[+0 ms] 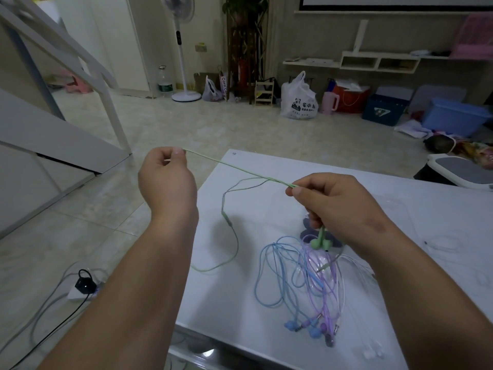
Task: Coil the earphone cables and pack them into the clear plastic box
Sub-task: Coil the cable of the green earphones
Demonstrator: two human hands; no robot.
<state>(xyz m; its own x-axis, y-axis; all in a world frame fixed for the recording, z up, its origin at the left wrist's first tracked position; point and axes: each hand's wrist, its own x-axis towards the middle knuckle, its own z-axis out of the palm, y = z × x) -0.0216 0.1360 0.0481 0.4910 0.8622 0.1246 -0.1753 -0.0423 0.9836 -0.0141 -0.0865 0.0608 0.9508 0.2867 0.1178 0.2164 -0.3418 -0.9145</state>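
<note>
A green earphone cable (pixel 232 166) is stretched taut between my two hands above the white table (pixel 240 303). My left hand (pixel 166 177) pinches one end of the stretched part, out past the table's left edge. My right hand (pixel 333 206) pinches the cable and also grips the green earbuds (pixel 320 240), which hang below its fingers. The rest of the green cable lies in a loose loop (pixel 232 236) on the table. Blue earphones (pixel 277 276) and purple earphones (pixel 322 289) lie tangled near the front. A clear plastic box (pixel 394 206) shows faintly behind my right hand.
A white cable (pixel 354 265) lies to the right of the tangle. On the floor at the left sits a power strip (pixel 82 287) with cords. A stool (pixel 458 169) stands beyond the table's far right corner, and bags and crates line the far wall.
</note>
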